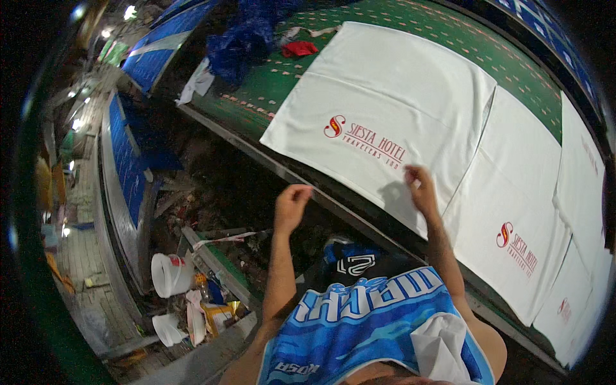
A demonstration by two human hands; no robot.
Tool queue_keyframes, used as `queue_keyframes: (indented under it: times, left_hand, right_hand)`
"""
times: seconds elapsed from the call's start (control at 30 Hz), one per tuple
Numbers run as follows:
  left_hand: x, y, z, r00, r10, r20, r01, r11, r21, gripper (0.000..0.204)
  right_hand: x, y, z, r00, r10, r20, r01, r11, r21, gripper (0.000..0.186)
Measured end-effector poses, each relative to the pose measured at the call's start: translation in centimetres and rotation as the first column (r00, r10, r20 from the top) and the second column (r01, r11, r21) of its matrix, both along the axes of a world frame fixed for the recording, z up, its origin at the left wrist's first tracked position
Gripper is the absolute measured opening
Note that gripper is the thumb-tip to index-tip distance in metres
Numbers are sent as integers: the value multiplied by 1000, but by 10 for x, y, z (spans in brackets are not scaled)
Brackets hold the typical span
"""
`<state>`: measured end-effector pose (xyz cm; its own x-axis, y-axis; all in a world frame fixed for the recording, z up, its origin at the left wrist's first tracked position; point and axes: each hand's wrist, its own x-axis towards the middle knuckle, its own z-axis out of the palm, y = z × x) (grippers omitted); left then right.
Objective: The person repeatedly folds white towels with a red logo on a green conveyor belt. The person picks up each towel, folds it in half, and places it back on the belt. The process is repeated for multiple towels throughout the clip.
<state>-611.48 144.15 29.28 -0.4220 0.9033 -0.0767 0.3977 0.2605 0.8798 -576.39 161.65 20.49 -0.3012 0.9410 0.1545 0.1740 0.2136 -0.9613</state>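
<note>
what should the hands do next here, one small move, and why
Probably smooth the leftmost white cloth with the right hand: the cloth lies spread on the green table, but ripples show toward its right edge, and that hand, seemingly empty, is over its near part.

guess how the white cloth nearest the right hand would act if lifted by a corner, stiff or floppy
The white cloth would likely hang floppy, since soft creases run across it. It looks fairly light for its spread, as its edges appear thin. It probably wouldn't roll or tip, lying flat on the green patterned surface.
</note>
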Motion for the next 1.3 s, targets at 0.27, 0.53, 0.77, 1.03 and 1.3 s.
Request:
queue_keyframes:
  times: [0.27, 0.53, 0.77, 1.03, 1.3]
  left_hand:
    - [-105, 114, -9, 982, 170, 77, -166, 985, -49, 24]
    - [-222, 382, -102, 945, 114, -307, 7, 930, 368, 26]
    - [-242, 494, -140, 845, -161, -510, 149, 987, -65, 25]
    - [-262, 520, -169, 820, -211, -531, 226, 973, -38, 22]
    - [-259, 514, -162, 758, -349, -551, 244, 935, -257, 37]
  right_hand:
    - [99, 143, -4, 817, -507, 277, 544, 835, -77, 40]
    - [143, 196, -32, 524, -513, 680, 551, 813, 188, 39]
    - [123, 198, -36, 102, -388, 916, 541, 794, 277, 38]
    - [106, 220, -54, -24, -459, 888, 747, 582, 322, 53]
    - [104, 227, -61, 305, -579, 756, 878, 478, 12, 53]
